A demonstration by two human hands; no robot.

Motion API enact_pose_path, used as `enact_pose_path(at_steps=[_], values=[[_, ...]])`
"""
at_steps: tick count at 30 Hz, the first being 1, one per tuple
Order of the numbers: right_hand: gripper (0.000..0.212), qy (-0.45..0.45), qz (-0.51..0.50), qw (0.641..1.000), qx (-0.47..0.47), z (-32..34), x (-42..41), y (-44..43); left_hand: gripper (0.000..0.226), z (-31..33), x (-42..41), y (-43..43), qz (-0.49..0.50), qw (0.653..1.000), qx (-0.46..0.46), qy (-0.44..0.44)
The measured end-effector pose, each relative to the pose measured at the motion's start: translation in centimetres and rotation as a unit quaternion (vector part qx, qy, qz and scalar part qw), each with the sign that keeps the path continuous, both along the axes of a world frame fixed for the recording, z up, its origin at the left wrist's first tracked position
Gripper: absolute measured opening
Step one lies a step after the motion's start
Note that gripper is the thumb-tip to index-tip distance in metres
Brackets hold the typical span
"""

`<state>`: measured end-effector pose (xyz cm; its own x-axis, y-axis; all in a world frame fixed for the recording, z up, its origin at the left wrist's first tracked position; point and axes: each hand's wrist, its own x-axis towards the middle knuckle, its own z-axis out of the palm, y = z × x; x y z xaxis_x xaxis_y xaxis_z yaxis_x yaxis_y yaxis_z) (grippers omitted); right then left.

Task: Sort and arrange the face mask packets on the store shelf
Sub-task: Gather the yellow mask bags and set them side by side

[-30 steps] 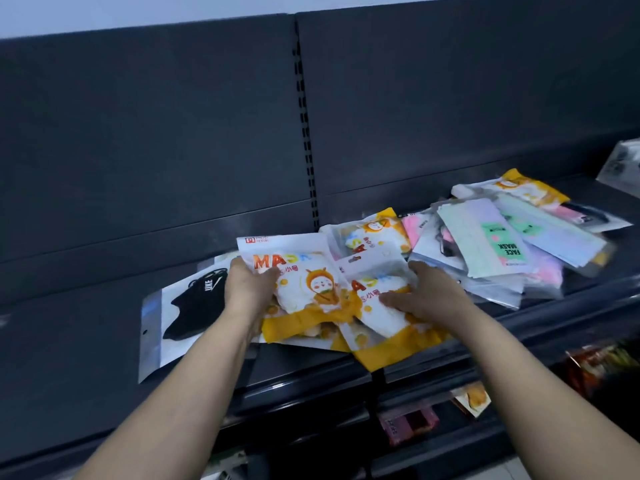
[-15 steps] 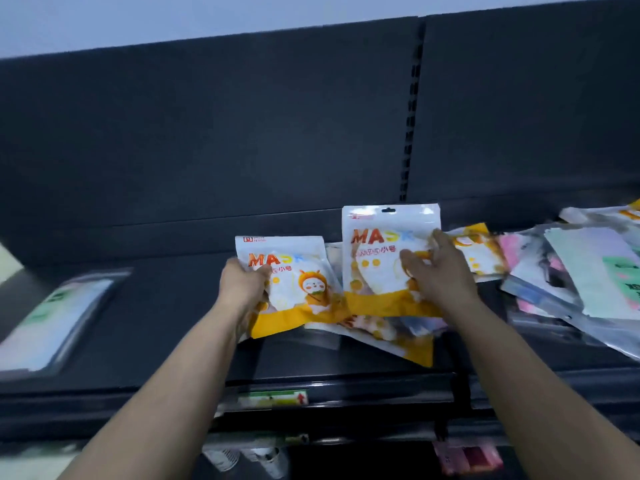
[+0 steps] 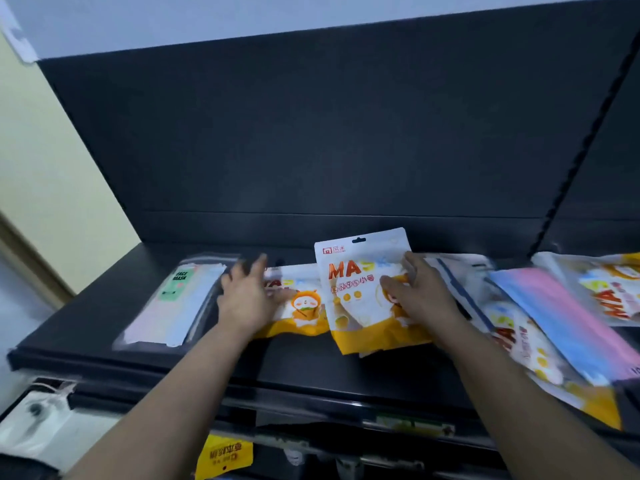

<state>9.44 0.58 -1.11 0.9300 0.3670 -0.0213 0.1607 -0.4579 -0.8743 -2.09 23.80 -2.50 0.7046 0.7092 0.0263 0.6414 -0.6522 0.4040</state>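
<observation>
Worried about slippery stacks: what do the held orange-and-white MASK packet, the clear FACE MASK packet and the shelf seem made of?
Orange-and-white MASK packet: likely printed plastic film, slightly glossy; it bends slightly in the right hand and has a punched hang slot.
Clear FACE MASK packet: transparent plastic sleeve; its contents show through.
Shelf: dark, matte, probably painted metal, though blur leaves that open.

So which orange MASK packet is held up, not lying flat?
The middle packet, gripped by the right hand, hang hole on top; the left packet under the left hand and the right pile lie flat.
</observation>
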Motion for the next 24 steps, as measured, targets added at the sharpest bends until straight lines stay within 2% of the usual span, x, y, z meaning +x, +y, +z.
enact_pose_path(at_steps=[4, 6, 7, 10, 11, 13, 14, 16, 18, 20, 21, 23, 24], values=[[0.064, 0.016, -0.014, 1.0, 0.007, -0.7, -0.1, 2.6, 0.059, -1.2, -0.1, 0.8, -0.126, 0.989, 0.027, 0.071], [0.057, 0.013, -0.02, 1.0, 0.002, -0.8, -0.4, 4.0, 0.054, -1.6, 0.2, 2.0, -0.144, 0.988, 0.015, 0.061], [0.055, 0.011, -0.022, 1.0, -0.003, -0.7, -0.6, 4.9, 0.048, -1.6, 0.3, 2.4, -0.139, 0.99, -0.005, 0.027], [0.052, 0.006, -0.021, 1.0, -0.008, -0.6, -1.5, 7.9, 0.034, -0.7, -0.1, 3.9, -0.037, 0.978, -0.106, -0.175], [0.052, -0.002, -0.017, 1.0, -0.011, -0.6, -1.7, 8.9, 0.033, -0.2, -0.4, 4.5, -0.017, 0.968, -0.104, -0.226], [0.049, -0.016, -0.01, 0.999, -0.042, -1.2, -2.4, 11.0, 0.034, 0.7, -1.1, 5.2, -0.062, 0.963, -0.069, -0.253], [0.047, -0.026, -0.002, 0.997, -0.073, -1.5, -2.8, 12.0, 0.034, 1.0, -1.3, 5.3, -0.114, 0.963, -0.058, -0.236], [0.042, -0.062, 0.019, 0.988, -0.141, -2.0, -3.8, 13.3, 0.043, 1.1, -1.6, 4.9, -0.208, 0.967, -0.029, -0.144], [0.037, -0.102, 0.041, 0.98, -0.168, -2.2, -4.6, 13.6, 0.059, 0.5, -1.8, 4.1, -0.258, 0.966, 0.008, -0.024], [0.036, -0.151, 0.043, 0.968, -0.194, -2.1, -4.7, 12.3, 0.071, -0.1, -1.6, 3.7, -0.293, 0.954, 0.044, 0.038], [0.036, -0.197, 0.04, 0.952, -0.23, -2.2, -4.5, 11.4, 0.073, -0.2, -1.4, 3.7, -0.299, 0.951, 0.059, 0.05], [0.039, -0.293, 0.036, 0.897, -0.33, -2.8, -4.0, 9.3, 0.074, -0.3, -0.6, 3.8, -0.3, 0.948, 0.083, 0.069], [0.041, -0.306, 0.034, 0.872, -0.38, -3.1, -3.8, 8.3, 0.074, -0.3, -0.1, 3.8, -0.299, 0.947, 0.092, 0.075]])
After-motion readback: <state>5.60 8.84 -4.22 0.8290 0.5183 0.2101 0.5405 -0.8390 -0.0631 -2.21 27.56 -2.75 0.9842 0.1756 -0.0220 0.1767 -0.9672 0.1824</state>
